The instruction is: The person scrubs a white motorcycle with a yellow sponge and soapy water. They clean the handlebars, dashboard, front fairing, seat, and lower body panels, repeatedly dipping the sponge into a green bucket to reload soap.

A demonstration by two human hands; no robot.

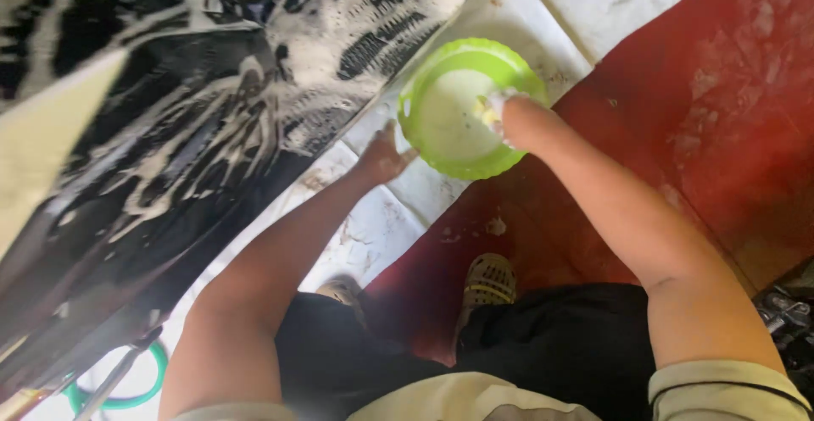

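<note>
Soapy right hand (500, 116) in round green basin (424, 82)

— What is the person wearing?
— A light beige short-sleeved top with a dark line near each sleeve hem, far back from either grip, and black shorts (551, 336).
— And on the feet?
— Tan perforated clogs (487, 284); one shows its holes plainly, the other is half hidden. Forearms are bare.
</note>
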